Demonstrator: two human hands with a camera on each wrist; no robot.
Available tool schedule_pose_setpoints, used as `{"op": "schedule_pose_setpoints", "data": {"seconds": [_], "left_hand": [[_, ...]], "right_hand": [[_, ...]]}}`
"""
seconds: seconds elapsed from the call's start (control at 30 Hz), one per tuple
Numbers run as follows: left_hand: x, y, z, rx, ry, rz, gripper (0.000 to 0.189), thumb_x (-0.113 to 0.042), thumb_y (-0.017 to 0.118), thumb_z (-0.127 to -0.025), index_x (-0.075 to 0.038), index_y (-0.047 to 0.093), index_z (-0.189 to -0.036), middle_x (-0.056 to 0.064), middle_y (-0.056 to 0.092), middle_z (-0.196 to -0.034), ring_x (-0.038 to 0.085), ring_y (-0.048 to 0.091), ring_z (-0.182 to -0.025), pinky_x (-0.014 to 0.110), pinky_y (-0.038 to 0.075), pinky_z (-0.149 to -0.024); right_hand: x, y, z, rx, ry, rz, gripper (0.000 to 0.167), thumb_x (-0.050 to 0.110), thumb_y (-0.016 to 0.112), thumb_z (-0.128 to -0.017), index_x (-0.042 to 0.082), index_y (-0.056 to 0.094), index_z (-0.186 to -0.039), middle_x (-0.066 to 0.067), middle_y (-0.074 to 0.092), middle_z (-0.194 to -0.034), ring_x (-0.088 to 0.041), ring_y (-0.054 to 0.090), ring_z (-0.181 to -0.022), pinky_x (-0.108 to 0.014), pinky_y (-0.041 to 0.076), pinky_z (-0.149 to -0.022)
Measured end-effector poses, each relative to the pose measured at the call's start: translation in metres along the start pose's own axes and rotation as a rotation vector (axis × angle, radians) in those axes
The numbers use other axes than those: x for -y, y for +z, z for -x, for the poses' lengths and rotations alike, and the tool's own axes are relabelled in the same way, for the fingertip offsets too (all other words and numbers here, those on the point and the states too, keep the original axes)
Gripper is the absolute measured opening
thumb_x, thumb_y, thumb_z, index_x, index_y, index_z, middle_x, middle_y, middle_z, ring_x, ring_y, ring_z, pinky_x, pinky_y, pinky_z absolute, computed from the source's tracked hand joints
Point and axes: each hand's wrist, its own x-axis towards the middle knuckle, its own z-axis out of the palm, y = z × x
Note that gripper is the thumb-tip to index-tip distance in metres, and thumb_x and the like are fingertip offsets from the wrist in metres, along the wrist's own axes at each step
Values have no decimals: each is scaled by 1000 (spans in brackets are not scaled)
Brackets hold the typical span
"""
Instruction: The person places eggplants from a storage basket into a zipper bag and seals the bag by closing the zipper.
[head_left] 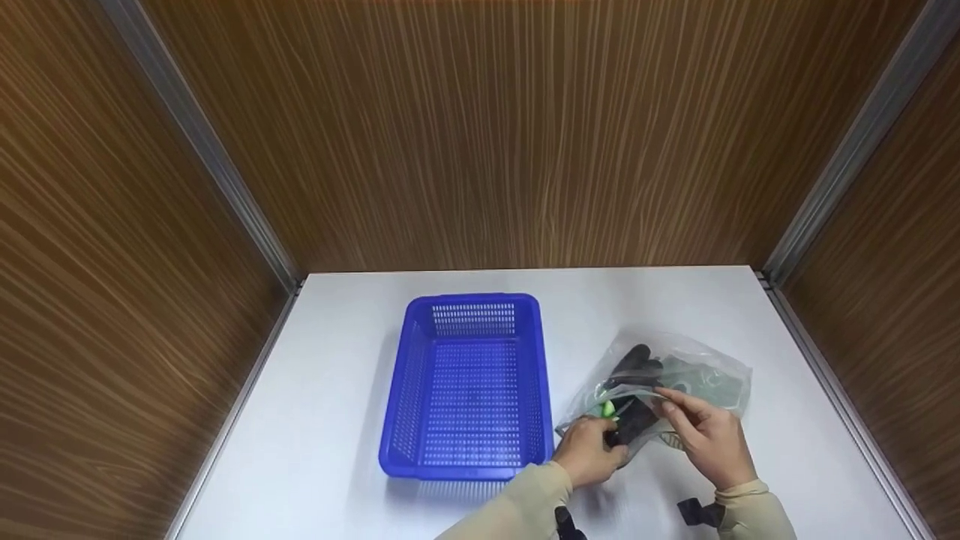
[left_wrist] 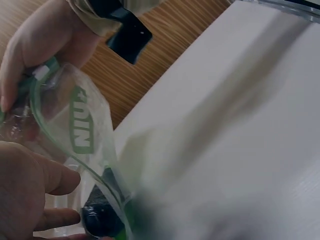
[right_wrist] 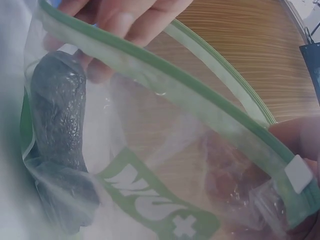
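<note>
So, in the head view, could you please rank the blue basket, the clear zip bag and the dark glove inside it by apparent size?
1. blue basket
2. clear zip bag
3. dark glove, partly hidden by the hands

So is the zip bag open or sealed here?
Open: in the right wrist view the bag's two green zip strips stand apart, with the left hand and right hand holding its mouth.

I can't read the green lettering on the clear bag (right_wrist: 165,150); the frame edge crops it. Dark item (right_wrist: 60,135) inside the bag is blurred, so I can't identify it. Left hand (left_wrist: 25,190) is cut off below the bag. Tabletop (left_wrist: 240,150) beside the bag is smeared.
</note>
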Motion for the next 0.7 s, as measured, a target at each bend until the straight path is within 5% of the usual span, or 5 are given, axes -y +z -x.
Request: {"op": "schedule_pose_setpoints", "data": {"seconds": [0.23, 0.47, 0.7], "left_hand": [[-9, -36, 2, 44, 19, 174, 20, -23, 68, -86, -9, 72, -100, -8, 66, -87, -1, 56, -77, 17, 47, -72], [-4, -74, -7, -59, -70, 387, 29, -30, 52, -98, -9, 69, -91, -2, 65, -78, 10, 61, -69, 24, 49, -61], [9, -87, -10, -116, -95, 446, 32, -31, 49, -100, -7, 67, -91, 3, 65, -79, 16, 64, -69, 24, 49, -59]], "right_hand": [[1, -6, -5, -14, -30, 40, 20, 9, 64, -92, 7, 72, -111, -3, 74, -92, 0, 67, -80, -9, 48, -66], [0, -12, -9, -30, -34, 79, 20, 10, 64, -92, 9, 73, -110, -2, 74, -92, 3, 65, -80, -9, 47, -65], [0, -16, -11, -57, -47, 87, 19, 8, 65, -91, 9, 73, -108, -5, 73, -93, 3, 64, -78, -9, 45, -61]]}}
